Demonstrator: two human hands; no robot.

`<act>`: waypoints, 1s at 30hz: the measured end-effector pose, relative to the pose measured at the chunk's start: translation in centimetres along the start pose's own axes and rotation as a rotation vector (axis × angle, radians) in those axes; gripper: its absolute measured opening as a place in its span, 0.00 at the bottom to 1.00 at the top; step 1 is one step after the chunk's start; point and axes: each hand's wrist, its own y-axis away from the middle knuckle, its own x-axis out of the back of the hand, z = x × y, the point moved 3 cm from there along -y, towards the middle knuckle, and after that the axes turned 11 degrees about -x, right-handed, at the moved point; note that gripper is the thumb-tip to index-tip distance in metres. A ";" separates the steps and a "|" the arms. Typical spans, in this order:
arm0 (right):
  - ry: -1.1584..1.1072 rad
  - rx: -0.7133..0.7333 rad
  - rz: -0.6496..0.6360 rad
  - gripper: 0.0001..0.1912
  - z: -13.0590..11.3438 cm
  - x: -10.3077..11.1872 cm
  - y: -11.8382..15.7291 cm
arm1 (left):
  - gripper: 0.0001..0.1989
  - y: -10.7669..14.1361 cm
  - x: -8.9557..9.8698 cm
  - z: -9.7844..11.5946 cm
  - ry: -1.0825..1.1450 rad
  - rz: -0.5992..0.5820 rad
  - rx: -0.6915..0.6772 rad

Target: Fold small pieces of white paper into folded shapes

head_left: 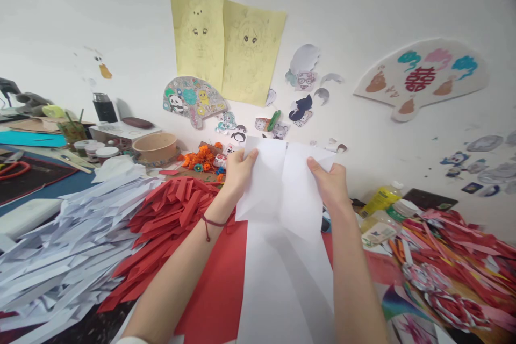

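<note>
Left hand (238,169) and right hand (331,180) are each pinching a top corner of the white paper (282,188), lifting it upright off the red sheet (217,285) to crease it

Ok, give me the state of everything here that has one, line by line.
White sheet: held up off the table, creased down its middle, corners folded in.
Left hand: pinching the sheet's upper left edge.
Right hand: pinching the upper right edge.
White folded strips: piled loosely.
Red folded strips: heaped beside the white pile.
Red paper: lying flat on the table.
Brown bowl: upright, contents not visible.
</note>
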 end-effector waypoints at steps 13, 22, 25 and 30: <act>-0.026 -0.030 -0.003 0.22 -0.4 -0.3 0.4 | 0.18 0.2 -0.1 0.1 0.000 0.026 -0.003; -0.052 -0.013 -0.005 0.21 -0.5 -0.4 0.5 | 0.18 0.2 -0.1 0.1 -0.005 0.039 -0.008; -0.049 -0.018 0.000 0.21 -0.7 -0.4 0.6 | 0.18 0.3 -0.1 0.1 0.005 0.037 -0.017; -0.056 -0.019 0.001 0.21 -0.6 -0.4 0.5 | 0.17 0.3 -0.2 0.2 0.006 0.045 -0.027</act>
